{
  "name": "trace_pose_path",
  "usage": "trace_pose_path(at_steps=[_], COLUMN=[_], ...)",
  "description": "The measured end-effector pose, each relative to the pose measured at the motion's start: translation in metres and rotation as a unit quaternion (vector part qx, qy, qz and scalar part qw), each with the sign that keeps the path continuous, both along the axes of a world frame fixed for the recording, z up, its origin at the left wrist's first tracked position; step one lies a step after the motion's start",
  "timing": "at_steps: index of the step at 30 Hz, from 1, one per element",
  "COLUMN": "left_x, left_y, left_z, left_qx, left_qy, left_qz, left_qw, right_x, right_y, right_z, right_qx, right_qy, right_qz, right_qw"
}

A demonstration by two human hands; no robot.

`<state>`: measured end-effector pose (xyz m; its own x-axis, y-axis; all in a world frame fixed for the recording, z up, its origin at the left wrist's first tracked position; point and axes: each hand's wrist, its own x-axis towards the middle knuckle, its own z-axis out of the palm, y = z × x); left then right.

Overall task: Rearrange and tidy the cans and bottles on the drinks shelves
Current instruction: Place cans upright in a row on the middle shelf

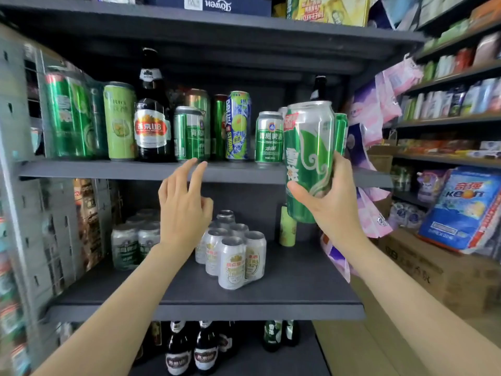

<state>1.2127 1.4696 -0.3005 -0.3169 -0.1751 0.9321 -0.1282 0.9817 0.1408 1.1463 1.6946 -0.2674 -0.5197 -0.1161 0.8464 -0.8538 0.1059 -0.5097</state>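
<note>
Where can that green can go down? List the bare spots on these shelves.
The middle shelf is bare in front and to the right of the white six-pack. On the upper shelf only the front lip is bare, and the can row is tight, with a narrow gap left of the short Tsingtao can. The right hand holds the green can.

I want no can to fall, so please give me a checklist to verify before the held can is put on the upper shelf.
1. Grip: right hand is wrapped round the tall green and silver can: ok.
2. Can upright: slightly tilted: not ok.
3. Free gap on the grey upper shelf right of the short green Tsingtao can: hidden behind the held can: cannot tell.
4. Left hand free, fingers open near the shelf edge: ok.
5. Dark bottle behind: clearance cannot tell.
</note>
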Motion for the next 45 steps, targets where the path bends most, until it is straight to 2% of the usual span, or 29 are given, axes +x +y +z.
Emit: trace_pose_path(at_steps=[3, 6, 9, 13, 17, 20, 23, 25, 26, 27, 29, 31, 35, 37, 40, 43, 45], left_x=[0.0, 0.001, 0.001, 0.001, -0.005, -0.007, -0.006, -0.006, -0.007, -0.007, -0.008, -0.004, 0.0, -0.008, -0.031, -0.053, -0.064], left_y=[-0.01, -0.024, -0.035, -0.038, -0.04, -0.041, -0.044, -0.045, -0.045, -0.045, -0.043, -0.041, -0.036, -0.033, -0.031, -0.034, -0.039], left_z=[0.02, 0.03, 0.032, 0.036, 0.03, 0.027, 0.027, 0.026, 0.025, 0.023, 0.022, 0.028, 0.055, 0.07, 0.093, 0.11, 0.115], left_qx=[0.009, 0.031, 0.04, 0.02, 0.005, -0.001, -0.005, -0.01, -0.009, -0.005, 0.007, 0.028, 0.132, 0.129, 0.109, 0.143, 0.135], left_qy=[-0.021, -0.095, -0.149, -0.148, -0.136, -0.135, -0.134, -0.125, -0.119, -0.117, -0.118, -0.122, -0.107, -0.086, -0.08, -0.121, -0.147], left_qz=[0.026, 0.065, 0.069, 0.055, 0.057, 0.072, 0.073, 0.069, 0.066, 0.064, 0.058, 0.042, -0.012, -0.007, 0.029, 0.084, 0.14], left_qw=[0.999, 0.993, 0.986, 0.987, 0.989, 0.988, 0.988, 0.99, 0.991, 0.991, 0.991, 0.991, 0.985, 0.988, 0.99, 0.979, 0.97], right_x=[-0.011, -0.023, -0.038, -0.057, -0.057, -0.057, -0.057, -0.068, -0.078, -0.089, -0.103, -0.105, -0.096, -0.094, -0.09, -0.088, -0.088], right_y=[-0.03, -0.063, -0.093, -0.129, -0.155, -0.163, -0.148, -0.126, -0.116, -0.106, -0.096, -0.094, -0.094, -0.092, -0.09, -0.087, -0.087], right_z=[0.044, 0.075, 0.084, 0.082, 0.085, 0.084, 0.079, 0.08, 0.083, 0.086, 0.09, 0.089, 0.088, 0.083, 0.076, 0.075, 0.074], right_qx=[-0.006, -0.01, -0.001, 0.012, 0.045, 0.072, 0.054, 0.046, 0.069, 0.105, 0.17, 0.19, 0.156, 0.127, 0.103, 0.101, 0.111], right_qy=[-0.006, -0.035, -0.109, -0.163, -0.153, -0.141, -0.037, 0.056, 0.07, 0.048, -0.052, -0.099, -0.083, -0.076, -0.04, -0.017, -0.005], right_qz=[-0.002, 0.026, 0.066, 0.091, 0.08, 0.034, -0.051, -0.137, -0.177, -0.193, -0.12, -0.044, -0.053, -0.055, -0.057, -0.052, -0.045], right_qw=[1.0, 0.999, 0.992, 0.982, 0.984, 0.987, 0.997, 0.988, 0.979, 0.974, 0.977, 0.976, 0.983, 0.987, 0.992, 0.993, 0.993])
